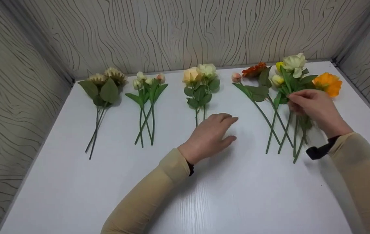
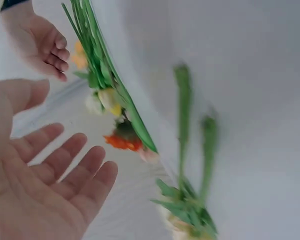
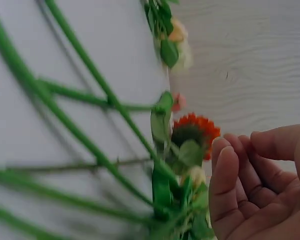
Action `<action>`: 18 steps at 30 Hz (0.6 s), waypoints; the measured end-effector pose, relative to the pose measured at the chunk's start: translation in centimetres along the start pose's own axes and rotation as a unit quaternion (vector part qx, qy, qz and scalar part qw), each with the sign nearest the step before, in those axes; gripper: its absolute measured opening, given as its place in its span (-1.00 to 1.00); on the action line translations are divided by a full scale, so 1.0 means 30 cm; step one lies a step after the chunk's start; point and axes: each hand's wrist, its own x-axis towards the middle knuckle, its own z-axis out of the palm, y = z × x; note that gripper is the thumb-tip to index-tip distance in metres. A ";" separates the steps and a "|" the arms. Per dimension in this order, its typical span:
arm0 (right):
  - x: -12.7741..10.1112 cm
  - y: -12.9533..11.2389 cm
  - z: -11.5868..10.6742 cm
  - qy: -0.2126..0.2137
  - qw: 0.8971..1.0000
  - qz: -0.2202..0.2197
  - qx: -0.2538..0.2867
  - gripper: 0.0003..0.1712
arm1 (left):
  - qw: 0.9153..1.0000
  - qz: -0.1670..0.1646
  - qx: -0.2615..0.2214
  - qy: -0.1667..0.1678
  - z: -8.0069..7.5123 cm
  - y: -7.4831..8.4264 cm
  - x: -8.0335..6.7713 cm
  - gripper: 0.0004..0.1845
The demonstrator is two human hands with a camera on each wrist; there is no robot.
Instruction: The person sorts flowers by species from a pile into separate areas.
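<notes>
Sleeved forearms reach in from the near edge of the white table. Fingertips of the right hand curl over the stems of the mixed bunch, seemingly picking one out; whether they pinch a stem I cannot tell. Orange, cream and yellow heads fan away from them. Beside it, the left hand hovers relaxed, holding nothing. Three smaller bunches, cream pair, bud bunch and tan pair, lie in a row, probably sorted by kind.

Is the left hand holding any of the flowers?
No, the left hand hovers open over the white table, its fingers relaxed and empty, just beside the stems of the middle bunch.
</notes>
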 end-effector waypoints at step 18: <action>0.044 0.134 -0.171 -0.041 0.982 0.067 -0.170 -0.54 | 0.974 0.197 0.106 -0.031 0.095 0.240 0.027 -0.33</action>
